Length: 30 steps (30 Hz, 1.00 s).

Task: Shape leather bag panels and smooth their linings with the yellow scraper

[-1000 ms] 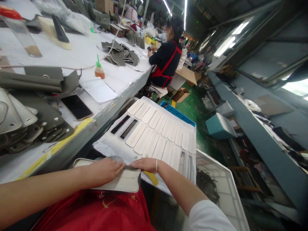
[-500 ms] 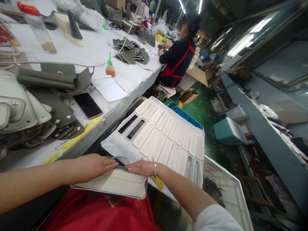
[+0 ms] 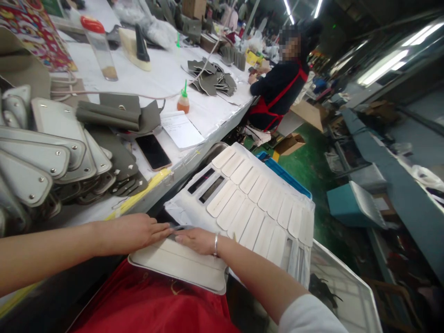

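Left hand [image 3: 130, 235] has slid across the cream panel [image 3: 182, 266] to its far edge since a sec ago. Right hand [image 3: 198, 241] nearly meets it, fingers straight on both, can't tell if they're gripping. Panel sits over the red cloth [image 3: 149, 303], long axis roughly left-to-right, right end lower in view.

A long worktable [image 3: 156, 79], piled grey pieces [image 3: 210, 82], an aproned co-worker [image 3: 279, 90] and strip lights [image 3: 383, 68] mark a factory workshop.

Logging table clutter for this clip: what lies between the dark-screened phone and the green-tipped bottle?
A notepad with a white page lies between the phone and the bottle, as the head view shows.
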Tool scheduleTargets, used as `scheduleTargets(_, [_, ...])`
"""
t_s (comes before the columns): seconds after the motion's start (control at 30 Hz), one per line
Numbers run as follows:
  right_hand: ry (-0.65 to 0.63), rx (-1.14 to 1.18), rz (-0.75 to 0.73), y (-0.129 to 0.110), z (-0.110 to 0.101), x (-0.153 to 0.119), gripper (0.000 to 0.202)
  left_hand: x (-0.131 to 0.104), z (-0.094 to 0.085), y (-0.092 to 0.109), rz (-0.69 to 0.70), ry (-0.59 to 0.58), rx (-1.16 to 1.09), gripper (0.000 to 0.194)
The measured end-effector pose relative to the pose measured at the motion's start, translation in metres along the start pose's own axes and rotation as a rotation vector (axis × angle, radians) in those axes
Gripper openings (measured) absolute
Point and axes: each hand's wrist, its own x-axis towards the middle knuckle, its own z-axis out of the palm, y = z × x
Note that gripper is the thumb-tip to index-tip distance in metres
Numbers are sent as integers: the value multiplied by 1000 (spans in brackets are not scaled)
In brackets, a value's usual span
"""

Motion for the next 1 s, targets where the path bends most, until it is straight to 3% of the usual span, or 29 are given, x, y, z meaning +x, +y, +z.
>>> scheduleTargets(0.17, [14,-87,-1,-12,7,38,41,-17,-3,1,-12,4,72,54])
scheduleTargets(0.27, [5,-23,-37,-14,8,41,39,-22,-7,10,-44,-6,107,52])
scheduleTargets(0.37, [0,36,-39,-7,2,20,40,-23,-6,19,-78,-11,110,54])
scheduleTargets(0.5, [19,13,90,8,-5,-37,40,-19,-3,29,-146,13,81,50])
scheduleTargets(0.6, [274,-137,115,12,10,-89,37,-8,1,51,-116,145,-12,47])
scheduleTargets(0.73, [814,-313,-4,10,71,-140,31,17,13,102,-91,357,-199,37])
scheduleTargets(0.87, [1113,-362,-1,20,133,-149,10,37,26,138,-114,336,-220,15])
scheduleTargets(1.0, [1330,-342,-10,33,157,-138,9,40,26,145,-96,333,-152,13])
